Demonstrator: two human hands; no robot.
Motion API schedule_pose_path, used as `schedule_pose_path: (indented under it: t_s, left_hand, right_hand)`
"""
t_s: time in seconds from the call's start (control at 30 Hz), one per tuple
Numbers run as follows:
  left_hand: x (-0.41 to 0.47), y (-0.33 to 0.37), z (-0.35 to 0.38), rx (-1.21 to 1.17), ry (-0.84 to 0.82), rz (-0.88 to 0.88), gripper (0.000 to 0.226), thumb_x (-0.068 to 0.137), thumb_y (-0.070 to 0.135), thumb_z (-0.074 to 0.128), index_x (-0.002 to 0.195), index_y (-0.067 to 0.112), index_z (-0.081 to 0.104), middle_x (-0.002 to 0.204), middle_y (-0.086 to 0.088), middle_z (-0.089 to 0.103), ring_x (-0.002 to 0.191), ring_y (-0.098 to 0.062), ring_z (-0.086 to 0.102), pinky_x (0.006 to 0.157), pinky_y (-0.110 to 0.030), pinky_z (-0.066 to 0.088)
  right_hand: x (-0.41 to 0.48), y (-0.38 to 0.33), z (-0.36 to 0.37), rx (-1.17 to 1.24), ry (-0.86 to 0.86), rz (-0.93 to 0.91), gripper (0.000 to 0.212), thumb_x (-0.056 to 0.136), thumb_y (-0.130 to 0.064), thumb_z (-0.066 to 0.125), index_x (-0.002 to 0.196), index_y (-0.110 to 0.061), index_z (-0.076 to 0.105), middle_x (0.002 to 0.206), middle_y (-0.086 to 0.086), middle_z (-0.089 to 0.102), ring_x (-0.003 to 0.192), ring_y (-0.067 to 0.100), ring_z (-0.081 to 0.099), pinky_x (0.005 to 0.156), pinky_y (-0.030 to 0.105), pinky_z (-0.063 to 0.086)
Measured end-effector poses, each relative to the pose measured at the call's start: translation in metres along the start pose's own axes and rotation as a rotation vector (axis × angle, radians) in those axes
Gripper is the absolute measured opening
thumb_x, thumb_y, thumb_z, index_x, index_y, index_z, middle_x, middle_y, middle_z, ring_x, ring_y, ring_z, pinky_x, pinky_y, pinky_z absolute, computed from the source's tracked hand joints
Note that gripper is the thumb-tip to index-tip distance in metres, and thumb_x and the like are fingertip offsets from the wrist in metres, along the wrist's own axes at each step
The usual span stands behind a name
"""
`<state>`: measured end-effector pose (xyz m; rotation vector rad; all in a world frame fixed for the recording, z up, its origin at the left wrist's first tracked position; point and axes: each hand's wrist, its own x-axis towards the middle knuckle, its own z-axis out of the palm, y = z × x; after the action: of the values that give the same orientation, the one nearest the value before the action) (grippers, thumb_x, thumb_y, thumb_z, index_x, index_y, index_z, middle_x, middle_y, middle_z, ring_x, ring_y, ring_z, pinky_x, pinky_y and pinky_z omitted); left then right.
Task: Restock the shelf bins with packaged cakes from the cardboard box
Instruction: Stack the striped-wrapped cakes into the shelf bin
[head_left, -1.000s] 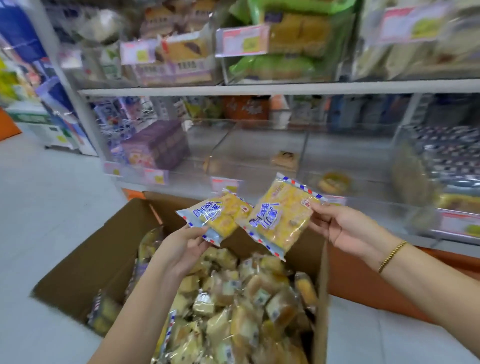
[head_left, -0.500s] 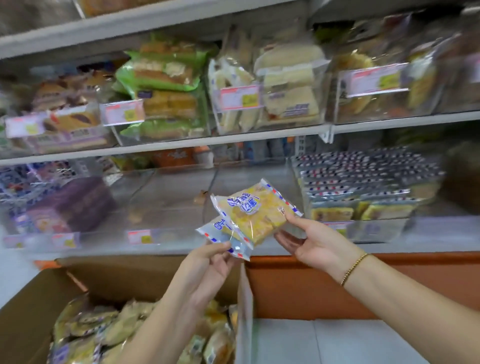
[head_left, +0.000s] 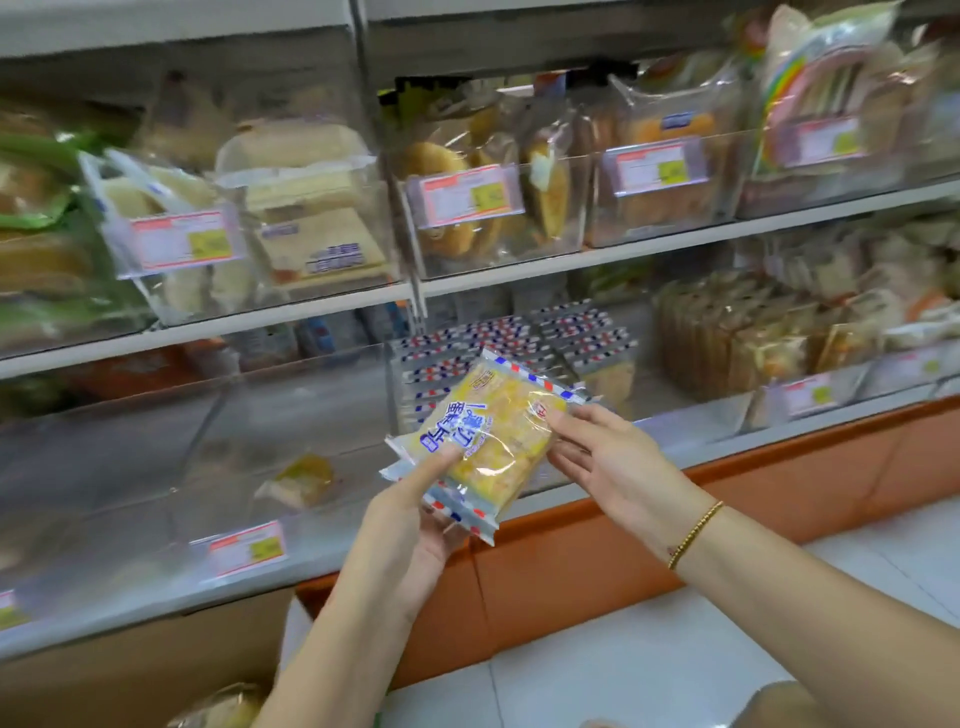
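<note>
A shop aisle with a white tiled floor and an orange base panel under the shelves. Nearest, at bottom left, is an open cardboard box. Above it, the left hand grips two stacked cake packets, thumb on top, holding them in the air in front of the lower shelf. The right hand, a gold bracelet on its wrist, has nearly straight fingers and only touches the right end of the top packet. Farther back, on the left, a clear bin holds one lone cake. Behind the hands, another bin holds a stack of matching packets with red and blue striped edges. The upper shelf carries bins of blurred bread and cakes.
</note>
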<state>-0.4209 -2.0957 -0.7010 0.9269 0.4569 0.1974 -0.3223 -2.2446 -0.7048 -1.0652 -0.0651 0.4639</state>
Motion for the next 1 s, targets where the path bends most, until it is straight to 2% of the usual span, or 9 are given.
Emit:
schedule_pose_path:
  t_s: [0.13,0.23,0.4,0.5,0.57,0.67,0.8,0.9,1.0]
  left_hand:
    - [0.015,-0.020,0.023,-0.055,-0.003,0.009,0.032,0.077,-0.001,0.063,0.109,0.006,0.063,0.109,-0.017,0.070,0.094,-0.033,0.068,0.063,-0.035,0.059]
    - [0.020,-0.031,0.040,-0.074,-0.032,0.081,0.028,0.082,-0.006,0.059,0.107,0.007,0.062,0.103,-0.014,0.071,0.076,-0.022,0.070,0.051,-0.026,0.056]
    - [0.030,-0.039,0.065,-0.033,-0.087,0.094,0.025,0.082,-0.009,0.059,0.100,0.009,0.061,0.087,-0.008,0.073,0.060,-0.013,0.065,0.046,-0.023,0.047]
    - [0.042,-0.041,0.074,-0.028,-0.160,-0.004,0.019,0.081,-0.008,0.060,0.094,0.006,0.060,0.079,-0.011,0.068,0.052,-0.014,0.056,0.052,-0.027,0.051]
    - [0.052,-0.040,0.078,0.023,-0.229,-0.047,0.030,0.076,0.001,0.069,0.105,0.000,0.062,0.086,-0.014,0.066,0.064,-0.021,0.059,0.070,-0.040,0.060]
    - [0.063,-0.021,0.084,0.249,-0.211,-0.045,0.074,0.064,0.019,0.078,0.131,0.004,0.050,0.093,-0.006,0.073,0.085,-0.022,0.070,0.085,-0.039,0.057]
    - [0.078,0.010,0.094,0.732,-0.143,0.150,0.102,0.049,0.047,0.080,0.139,0.018,0.043,0.124,-0.001,0.061,0.110,-0.017,0.061,0.098,-0.036,0.049]
    - [0.094,0.016,0.099,1.092,-0.106,0.294,0.075,0.065,0.050,0.080,0.130,0.026,0.052,0.123,0.008,0.058,0.112,-0.013,0.057,0.099,-0.034,0.047]
    - [0.116,0.008,0.100,1.332,-0.108,0.361,0.048,0.080,0.035,0.076,0.123,0.023,0.058,0.114,0.009,0.062,0.102,-0.008,0.059,0.082,-0.019,0.045]
  right_hand:
    - [0.002,-0.006,-0.024,0.125,0.032,-0.025,0.058,0.080,-0.014,0.073,0.131,-0.012,0.044,0.112,0.013,0.070,0.094,0.022,0.071,0.080,0.028,0.057]
    - [-0.002,-0.009,-0.033,0.054,-0.087,0.093,0.056,0.076,-0.025,0.069,0.123,0.002,0.056,0.105,0.016,0.072,0.088,0.023,0.072,0.070,0.027,0.059]
    - [0.002,-0.017,-0.053,0.054,-0.109,0.049,0.049,0.077,-0.018,0.067,0.122,-0.003,0.058,0.107,0.014,0.072,0.087,0.022,0.072,0.068,0.027,0.058]
    - [0.014,-0.032,-0.065,0.052,-0.067,-0.007,0.054,0.074,-0.011,0.069,0.125,-0.003,0.054,0.109,0.013,0.071,0.091,0.023,0.072,0.070,0.027,0.059]
    - [0.024,-0.047,-0.075,-0.014,-0.021,-0.051,0.047,0.079,-0.005,0.068,0.124,-0.003,0.055,0.107,0.013,0.072,0.089,0.022,0.072,0.071,0.028,0.060]
    - [0.037,-0.080,-0.092,-0.170,0.018,-0.103,0.038,0.083,-0.001,0.066,0.120,-0.002,0.058,0.101,0.011,0.073,0.078,0.018,0.072,0.066,0.026,0.060]
    - [0.061,-0.132,-0.111,-0.566,0.064,-0.196,0.038,0.080,-0.003,0.071,0.116,-0.009,0.060,0.103,0.006,0.072,0.084,0.015,0.072,0.065,0.024,0.057]
    - [0.081,-0.161,-0.122,-0.783,0.107,-0.307,0.042,0.076,-0.006,0.077,0.114,-0.014,0.061,0.102,0.003,0.072,0.089,0.016,0.071,0.080,0.032,0.057]
    - [0.097,-0.174,-0.132,-0.846,0.064,-0.305,0.038,0.078,-0.005,0.076,0.111,-0.017,0.062,0.100,0.001,0.072,0.088,0.014,0.071,0.080,0.030,0.057]
